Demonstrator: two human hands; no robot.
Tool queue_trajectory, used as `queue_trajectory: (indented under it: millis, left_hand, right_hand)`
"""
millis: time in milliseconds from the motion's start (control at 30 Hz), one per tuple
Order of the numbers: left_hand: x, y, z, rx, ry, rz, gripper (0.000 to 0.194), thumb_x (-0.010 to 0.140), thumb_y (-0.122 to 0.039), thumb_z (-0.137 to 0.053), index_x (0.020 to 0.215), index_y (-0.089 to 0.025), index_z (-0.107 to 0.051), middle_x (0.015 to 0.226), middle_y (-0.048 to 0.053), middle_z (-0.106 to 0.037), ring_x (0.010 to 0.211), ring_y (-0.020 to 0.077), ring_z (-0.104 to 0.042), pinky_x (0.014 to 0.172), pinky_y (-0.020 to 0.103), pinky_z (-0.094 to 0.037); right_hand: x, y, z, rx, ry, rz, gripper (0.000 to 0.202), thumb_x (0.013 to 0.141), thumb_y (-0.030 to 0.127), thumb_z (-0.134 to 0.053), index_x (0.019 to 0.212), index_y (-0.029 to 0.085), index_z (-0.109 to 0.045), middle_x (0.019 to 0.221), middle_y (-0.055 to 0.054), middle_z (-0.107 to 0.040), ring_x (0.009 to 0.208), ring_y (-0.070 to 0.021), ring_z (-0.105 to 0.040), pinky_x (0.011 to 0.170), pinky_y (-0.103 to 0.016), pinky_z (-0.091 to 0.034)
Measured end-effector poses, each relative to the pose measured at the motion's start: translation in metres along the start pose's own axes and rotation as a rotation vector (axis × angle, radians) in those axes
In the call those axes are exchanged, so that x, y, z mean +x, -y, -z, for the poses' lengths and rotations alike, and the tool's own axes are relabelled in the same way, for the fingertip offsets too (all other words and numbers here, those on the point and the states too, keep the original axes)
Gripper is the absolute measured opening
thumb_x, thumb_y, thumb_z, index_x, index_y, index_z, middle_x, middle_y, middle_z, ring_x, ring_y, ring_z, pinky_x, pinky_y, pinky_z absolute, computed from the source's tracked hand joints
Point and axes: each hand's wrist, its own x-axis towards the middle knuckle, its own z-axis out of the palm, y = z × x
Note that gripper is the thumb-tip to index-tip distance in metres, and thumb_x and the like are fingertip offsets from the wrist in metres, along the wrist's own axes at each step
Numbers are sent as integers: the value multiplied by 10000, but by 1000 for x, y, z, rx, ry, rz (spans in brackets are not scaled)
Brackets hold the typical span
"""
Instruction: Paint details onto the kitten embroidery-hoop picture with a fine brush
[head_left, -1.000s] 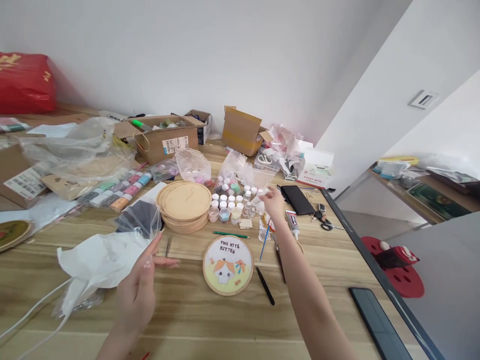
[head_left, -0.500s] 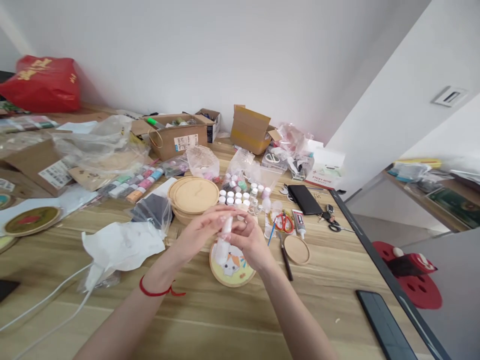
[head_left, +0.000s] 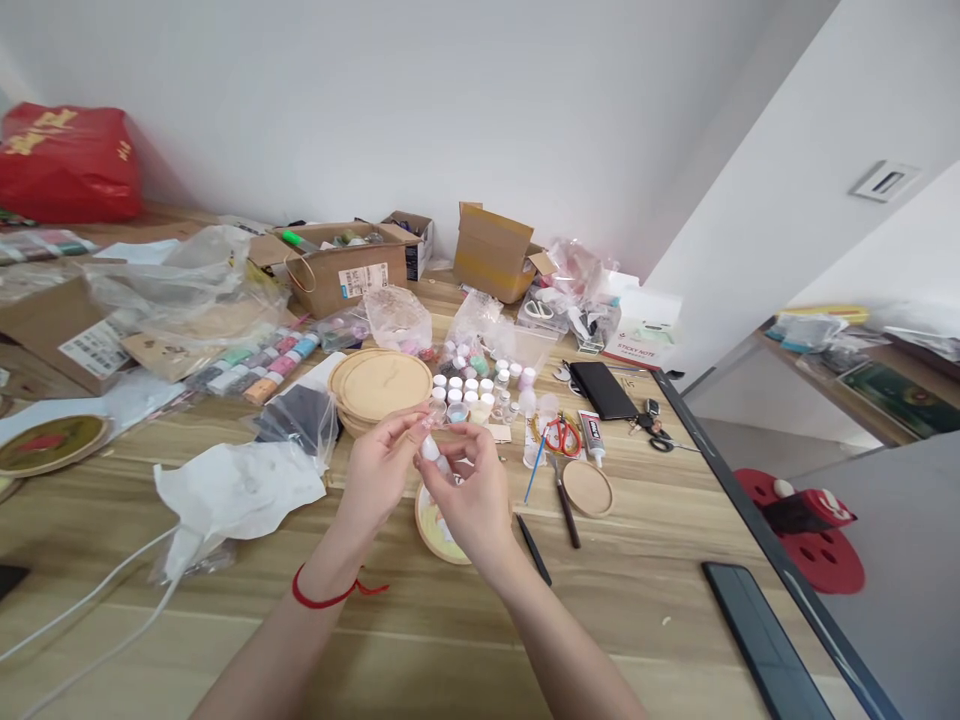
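A small white bottle [head_left: 433, 452] is held tilted between my two hands, above the round hoop [head_left: 433, 525] with a yellow picture. My right hand [head_left: 474, 490] wraps its fingers around the bottle's body. At the bottle's upper end the fingers of my left hand [head_left: 382, 462] are pinched together; whether they grip a cap there is too small to tell. Much of the hoop's picture is hidden behind my right hand. Just beyond my fingers stand several small white-capped jars [head_left: 471, 386], some of them uncapped.
Stacked wooden discs [head_left: 382, 384] lie behind my left hand. To the right are a black pen [head_left: 534, 550], a dark-handled tool [head_left: 568, 510], a small wooden hoop [head_left: 588, 488], red-handled scissors [head_left: 564, 437], a glue tube [head_left: 592, 437] and a phone [head_left: 765, 640]. A crumpled white sheet [head_left: 240, 495] lies left.
The bottle has gone from nearly upright to tilted, and both hands have drawn closer together around it. My left fingers have come down to its upper end. The black pen has come into view.
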Motion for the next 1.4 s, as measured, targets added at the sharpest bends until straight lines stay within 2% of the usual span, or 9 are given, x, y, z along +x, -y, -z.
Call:
queue_trajectory:
  millis: [100, 300, 467, 733, 967, 1100, 1200, 1300, 1400]
  left_hand:
    - [1, 0, 3, -51, 8, 5, 392, 799, -523, -673, 963, -170, -728, 1180, 116, -707, 1154, 289, -622, 993, 400, -486]
    - [-5, 4, 12, -286, 278, 220, 471, 816, -644, -589, 869, -191, -704, 1117, 120, -720, 1022, 280, -675, 794, 365, -567]
    - [-14, 7, 2, -386, 176, 224, 475, 818, -666, -567, 755, -195, -586, 915, 94, -739, 854, 256, -701, 611, 318, -558]
    - [-28, 2, -19, -348, -1, 142, 503, 868, -692, -465, 695, -220, -489, 420, -23, -501, 668, 218, -693, 553, 264, -536]
    - [-37, 13, -15, -280, -60, 137, 453, 894, -670, -443, 791, -232, -494, 440, -35, -536, 608, 212, -689, 593, 308, -571]
    - [-24, 22, 1, -296, -87, 46, 460, 899, -669, -431, 925, -228, -560, 808, 57, -710, 811, 235, -708, 733, 379, -592]
    - [-10, 39, 20, -52, -167, -38, 473, 875, -636, -497, 960, -191, -633, 1128, 113, -662, 1013, 257, -648, 821, 384, -565]
    - [-3, 66, 36, 395, -96, -39, 450, 836, -579, -576, 1035, -199, -713, 1016, 100, -657, 936, 248, -646, 847, 394, -535]
    - [-5, 93, 42, 593, -10, -104, 428, 860, -560, -542, 1011, -203, -723, 944, 94, -677, 870, 257, -655, 845, 420, -520]
  right_hand:
    - [3, 2, -1, 71, 62, -10, 461, 701, 277, -736, 1084, 214, -487, 833, 14, -668, 723, -146, -642, 655, -284, -492]
    - [5, -14, 0, 351, 191, -91, 500, 680, 334, -797, 997, 244, -421, 800, 28, -690, 700, -144, -653, 635, -268, -506]
    - [-7, -21, -3, 243, 282, -47, 323, 845, 457, -645, 993, 236, -462, 950, -27, -669, 803, -160, -667, 662, -280, -529]
    - [-36, -35, -18, -220, 7, 231, 209, 959, 356, -460, 1105, 207, -473, 1072, -132, -661, 1006, -232, -646, 845, -387, -516]
    - [-43, -50, -23, -104, 3, 168, 195, 958, 416, -469, 1001, 228, -491, 1013, -100, -653, 934, -210, -636, 804, -362, -520]
    - [-40, -53, -15, 130, 135, -61, 289, 901, 510, -560, 952, 248, -446, 754, 29, -571, 496, -104, -491, 453, -242, -417]
    - [-35, -56, -3, 211, 202, -206, 435, 771, 531, -716, 918, 255, -413, 578, 113, -486, 356, -61, -347, 347, -190, -290]
    - [-31, -57, 12, 305, 207, -268, 453, 707, 565, -748, 829, 244, -452, 545, 88, -530, 407, -95, -452, 401, -217, -396]
    - [-28, -57, 26, 383, 188, -297, 399, 705, 562, -750, 828, 214, -598, 690, 18, -605, 543, -110, -517, 515, -241, -449]
